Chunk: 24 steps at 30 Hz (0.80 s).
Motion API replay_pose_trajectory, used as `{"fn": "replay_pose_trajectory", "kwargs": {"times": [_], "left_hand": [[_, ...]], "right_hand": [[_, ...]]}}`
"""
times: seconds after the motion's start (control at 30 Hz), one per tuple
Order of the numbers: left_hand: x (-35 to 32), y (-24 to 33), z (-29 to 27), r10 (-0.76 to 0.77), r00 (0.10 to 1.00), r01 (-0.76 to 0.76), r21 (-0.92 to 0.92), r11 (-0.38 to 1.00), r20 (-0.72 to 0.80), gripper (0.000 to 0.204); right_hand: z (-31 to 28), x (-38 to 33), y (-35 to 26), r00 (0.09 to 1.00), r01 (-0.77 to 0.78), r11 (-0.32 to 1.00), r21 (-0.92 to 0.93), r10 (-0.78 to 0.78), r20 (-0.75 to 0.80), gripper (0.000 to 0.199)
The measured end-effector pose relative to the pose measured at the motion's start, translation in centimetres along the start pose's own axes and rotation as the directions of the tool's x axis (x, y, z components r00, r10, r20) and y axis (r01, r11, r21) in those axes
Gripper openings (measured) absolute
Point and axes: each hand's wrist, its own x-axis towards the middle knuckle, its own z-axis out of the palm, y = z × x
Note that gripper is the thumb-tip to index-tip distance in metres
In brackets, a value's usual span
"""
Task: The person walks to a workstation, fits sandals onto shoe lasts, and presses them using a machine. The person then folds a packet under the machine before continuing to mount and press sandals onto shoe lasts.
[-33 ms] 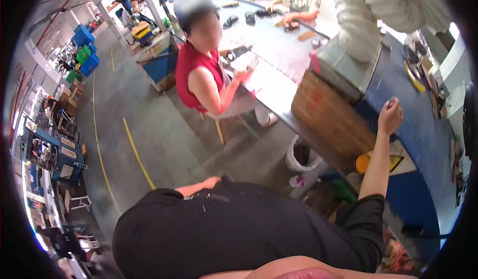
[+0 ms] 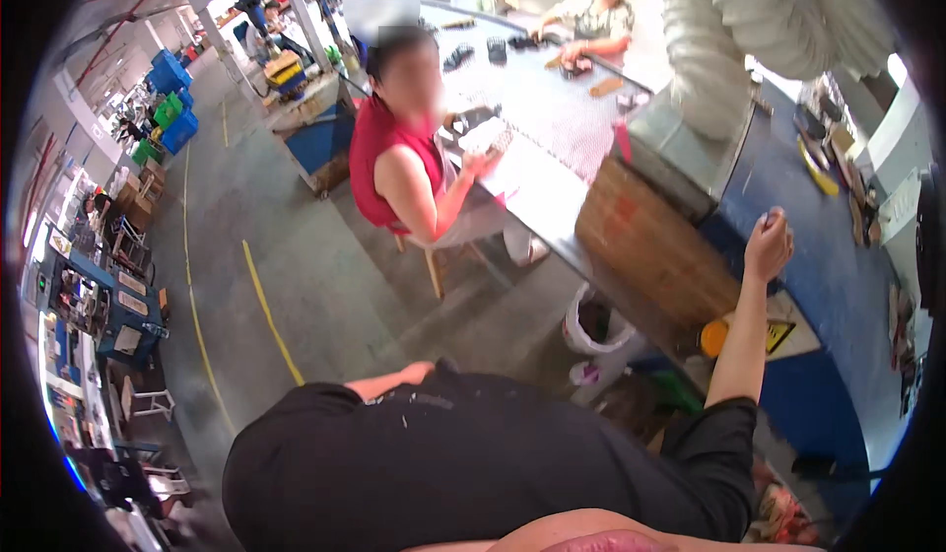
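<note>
My right hand [image 2: 769, 244] reaches out over the edge of a blue curved table [image 2: 803, 256], its fingers curled closed. Whether anything small sits inside them I cannot make out. Closest to it are a brown wooden panel [image 2: 655, 241] and a metal box [image 2: 670, 148] on the left, with a thick pale flexible duct [image 2: 709, 59] above. My left hand [image 2: 417, 373] is at the front of my black shirt [image 2: 473, 444]; the shirt hides its fingers. A yellow curved piece [image 2: 821, 170] lies beyond my right hand among several shoe-like parts.
A co-worker in a red sleeveless top [image 2: 399, 172] sits on a wooden stool, holding a pale piece at a mesh-topped table [image 2: 552, 108]. Another person [image 2: 598, 25] works at its far side. A white bucket [image 2: 596, 323] stands below. Yellow lines [image 2: 266, 301] mark the grey floor.
The view has shifted slightly. The seated co-worker's head and hands have moved a little; both my hands keep nearly the same pose.
</note>
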Motion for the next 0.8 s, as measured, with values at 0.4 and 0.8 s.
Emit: {"fn": "replay_pose_trajectory", "kwargs": {"times": [0.4, 0.8], "left_hand": [[0.0, 0.4, 0.1, -0.373, 0.927, 0.370, 0.066, 0.927, 0.041, 0.029], [0.8, -0.2, 1.0, -0.066, 0.998, 0.064, 0.093, 0.994, 0.017, 0.027]], "right_hand": [[-1.5, -1.0, -0.9, 0.997, -0.031, 0.999, -0.025, 0.033, 0.077, 0.020], [-0.4, -0.6, -0.2, 1.000, 0.011, 1.000, -0.020, -0.011, 0.016, 0.023]]}}
